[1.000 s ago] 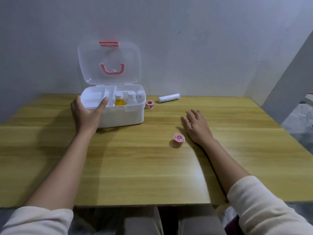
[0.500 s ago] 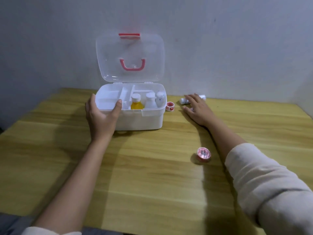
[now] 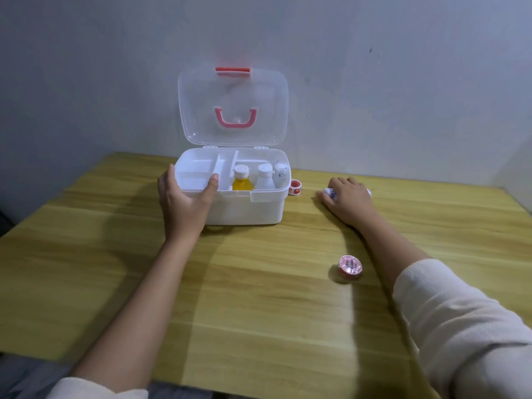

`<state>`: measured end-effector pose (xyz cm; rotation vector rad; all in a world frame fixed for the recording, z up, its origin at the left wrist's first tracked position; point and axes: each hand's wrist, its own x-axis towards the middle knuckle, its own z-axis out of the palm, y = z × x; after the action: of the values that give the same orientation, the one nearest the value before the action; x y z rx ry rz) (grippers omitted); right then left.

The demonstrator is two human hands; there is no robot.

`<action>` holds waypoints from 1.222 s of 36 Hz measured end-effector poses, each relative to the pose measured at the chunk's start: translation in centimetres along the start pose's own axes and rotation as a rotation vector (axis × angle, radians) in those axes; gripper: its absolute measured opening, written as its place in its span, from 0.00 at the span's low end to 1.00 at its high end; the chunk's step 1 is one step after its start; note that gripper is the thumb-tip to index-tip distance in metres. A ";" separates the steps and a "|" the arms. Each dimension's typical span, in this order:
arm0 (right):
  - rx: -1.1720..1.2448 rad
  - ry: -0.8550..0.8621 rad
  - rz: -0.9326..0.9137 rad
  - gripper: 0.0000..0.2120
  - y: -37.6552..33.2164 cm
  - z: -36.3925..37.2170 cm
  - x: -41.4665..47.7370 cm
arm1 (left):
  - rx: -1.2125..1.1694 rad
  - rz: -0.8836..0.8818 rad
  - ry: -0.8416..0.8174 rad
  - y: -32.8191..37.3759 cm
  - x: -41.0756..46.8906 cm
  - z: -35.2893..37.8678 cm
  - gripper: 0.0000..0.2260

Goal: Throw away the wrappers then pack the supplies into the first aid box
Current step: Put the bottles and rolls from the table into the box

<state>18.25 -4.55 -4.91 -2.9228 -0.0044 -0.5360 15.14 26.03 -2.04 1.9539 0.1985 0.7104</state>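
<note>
The white first aid box [image 3: 247, 208] stands open at the back of the wooden table, its clear lid [image 3: 233, 108] upright. Inside its right part are a yellow bottle [image 3: 241, 180], a white bottle [image 3: 264, 177] and a third white item [image 3: 281, 174]; the left tray is bare. My left hand [image 3: 184, 203] grips the box's front left rim. My right hand [image 3: 349, 200] lies closed over the white bandage roll [image 3: 329, 192] to the right of the box; most of the roll is hidden. A small red-and-white tape roll [image 3: 295, 187] sits against the box's right side. A pink tape roll [image 3: 350, 268] lies nearer me.
The wooden table [image 3: 259, 298] runs to a grey wall behind the box. Its near edge crosses the bottom of the view and its right edge falls off at far right.
My right hand went from beside the pink tape roll to the back of the table and closed over the white bandage roll. My left hand stayed on the box rim. The view shifted.
</note>
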 end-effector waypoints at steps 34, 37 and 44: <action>1.430 -0.052 0.293 0.28 -21.3 -13.2 1.6 | -0.039 0.120 -0.295 0.0 -0.8 -3.9 0.39; 1.351 -0.035 0.305 0.30 -23.7 -11.7 2.2 | -0.054 0.142 -0.315 -0.6 -0.5 -3.9 0.40; 1.020 0.034 0.307 0.31 -25.3 -7.9 3.4 | -0.155 0.181 -0.329 -1.6 0.0 -4.0 0.29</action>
<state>17.78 18.99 7.73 -1.8734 0.1318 -0.3691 13.17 29.89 -2.08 1.9219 -0.2310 0.4924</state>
